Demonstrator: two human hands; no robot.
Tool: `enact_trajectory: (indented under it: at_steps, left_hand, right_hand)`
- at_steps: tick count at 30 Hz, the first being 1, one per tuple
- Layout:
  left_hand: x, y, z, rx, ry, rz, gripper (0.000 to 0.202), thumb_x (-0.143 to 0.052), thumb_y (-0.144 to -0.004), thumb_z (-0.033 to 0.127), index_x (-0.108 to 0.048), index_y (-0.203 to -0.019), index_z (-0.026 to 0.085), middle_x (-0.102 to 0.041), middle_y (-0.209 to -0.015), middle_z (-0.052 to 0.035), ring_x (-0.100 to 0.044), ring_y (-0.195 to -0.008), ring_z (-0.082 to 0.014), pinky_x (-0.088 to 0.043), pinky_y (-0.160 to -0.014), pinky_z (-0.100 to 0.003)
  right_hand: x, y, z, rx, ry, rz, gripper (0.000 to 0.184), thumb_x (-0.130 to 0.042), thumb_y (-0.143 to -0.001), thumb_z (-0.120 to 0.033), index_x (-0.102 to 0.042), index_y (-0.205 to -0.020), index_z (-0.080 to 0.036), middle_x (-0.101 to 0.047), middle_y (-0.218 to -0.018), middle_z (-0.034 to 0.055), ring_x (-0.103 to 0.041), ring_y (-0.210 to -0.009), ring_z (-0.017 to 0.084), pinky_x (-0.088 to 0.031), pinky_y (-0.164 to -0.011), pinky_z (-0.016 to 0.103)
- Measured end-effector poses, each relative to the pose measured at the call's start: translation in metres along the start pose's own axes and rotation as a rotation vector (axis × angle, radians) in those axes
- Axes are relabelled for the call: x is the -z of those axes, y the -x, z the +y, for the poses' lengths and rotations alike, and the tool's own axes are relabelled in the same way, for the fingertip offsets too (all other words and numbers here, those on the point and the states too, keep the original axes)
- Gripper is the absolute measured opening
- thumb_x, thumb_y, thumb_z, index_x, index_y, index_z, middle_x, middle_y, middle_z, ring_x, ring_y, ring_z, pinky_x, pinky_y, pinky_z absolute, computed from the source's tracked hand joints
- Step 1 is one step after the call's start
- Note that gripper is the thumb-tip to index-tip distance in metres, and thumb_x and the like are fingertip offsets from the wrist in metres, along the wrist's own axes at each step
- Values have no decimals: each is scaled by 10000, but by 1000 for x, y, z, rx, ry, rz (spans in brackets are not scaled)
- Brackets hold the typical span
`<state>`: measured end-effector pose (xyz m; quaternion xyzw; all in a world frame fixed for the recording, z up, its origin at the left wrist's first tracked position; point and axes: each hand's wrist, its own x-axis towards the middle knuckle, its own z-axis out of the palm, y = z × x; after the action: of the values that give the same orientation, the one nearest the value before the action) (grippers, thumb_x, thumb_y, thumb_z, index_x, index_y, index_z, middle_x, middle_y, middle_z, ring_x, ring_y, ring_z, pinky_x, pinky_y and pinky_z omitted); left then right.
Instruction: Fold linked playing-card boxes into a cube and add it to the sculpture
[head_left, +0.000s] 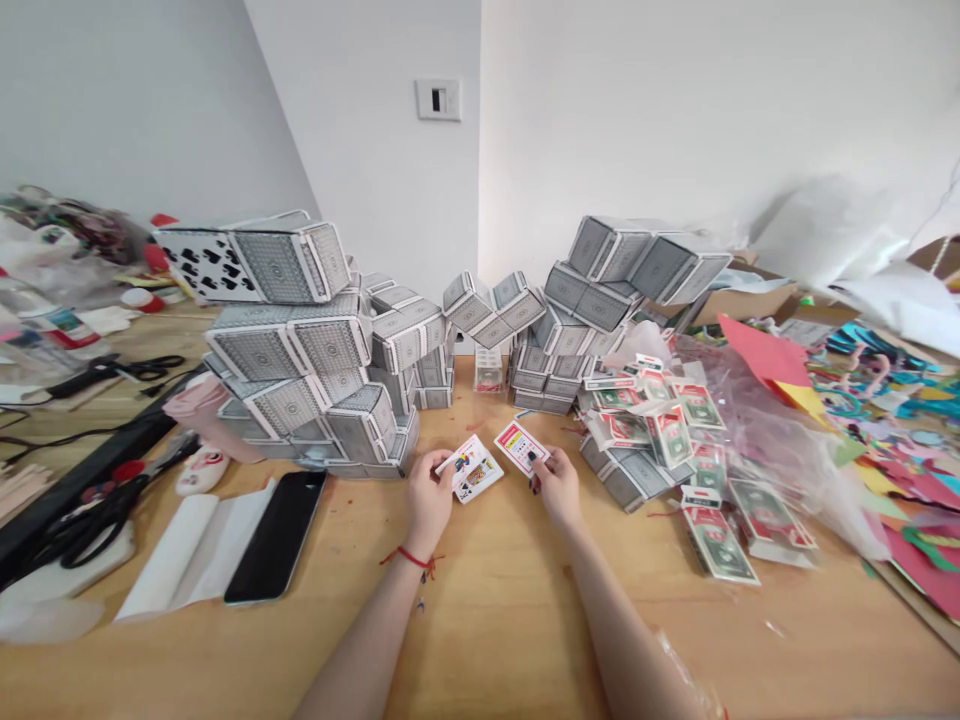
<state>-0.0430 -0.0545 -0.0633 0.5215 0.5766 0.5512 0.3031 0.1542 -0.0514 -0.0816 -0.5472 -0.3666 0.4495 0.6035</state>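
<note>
My left hand [429, 500] is closed on a small stack of playing cards [472, 470], face up, held just above the wooden table [495, 620]. A red thread bracelet is on that wrist. My right hand [556, 488] pinches a single card [520, 445] with a red border, face up, a little right of the stack. Both hands are at the middle of the table, in front of piles of grey-backed card packs [300, 340].
More grey packs [600, 290] stack at the back right. Opened red-and-green card boxes [697, 470] and plastic wrap lie to the right, coloured paper scraps [885, 420] beyond. A black phone [276, 535], white paper and scissors [82, 520] lie at left.
</note>
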Motion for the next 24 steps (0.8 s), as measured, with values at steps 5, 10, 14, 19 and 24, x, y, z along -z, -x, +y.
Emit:
enact_trajectory:
  at_steps: [5, 10, 14, 19, 24]
  left_hand:
    - [-1, 0, 2, 115, 193, -32, 154, -617, -714, 249, -613, -841, 162, -648, -798, -42, -597, -715, -160, -478, -650, -255]
    - [-9, 4, -2, 189, 220, -133, 203, -627, -710, 301, -548, -817, 148, -643, -735, -33, -621, -650, -156, -496, -576, -258]
    - [-15, 9, -4, 200, 246, -226, 278, -638, -695, 279, -492, -904, 167, -648, -790, -34, -645, -655, -161, -509, -556, -263]
    - [-7, 10, 2, -108, -93, -229, 315, -609, -739, 296, -525, -1017, 174, -636, -892, -66, -621, -808, -193, -501, -734, -347]
    - [9, 4, 3, -401, -446, -379, 832, -775, -554, 341, -399, -1281, 193, -494, -1282, -117, -417, -1196, -319, -360, -984, -477]
  right_hand:
    - [-7, 6, -4, -22, -19, -127, 364, -674, -641, -480, -534, -788, -178, -536, -448, -64, -434, -326, 82, -312, -332, 196]
    - [-18, 16, -7, -43, -22, -269, 401, -669, -646, -516, -558, -822, -173, -542, -486, -58, -435, -339, 79, -324, -340, 202]
    - [-23, 23, -7, -62, -3, -313, 375, -682, -643, -508, -578, -757, -167, -529, -469, -52, -411, -343, 73, -302, -341, 200]
    - [-17, 18, -7, -74, 17, -242, 366, -689, -638, -499, -600, -699, -150, -489, -425, -53, -373, -357, 67, -267, -353, 199]
    - [-3, 5, -5, -79, -1, -68, 367, -682, -619, -513, -581, -692, -168, -446, -403, -73, -352, -363, 73, -252, -369, 209]
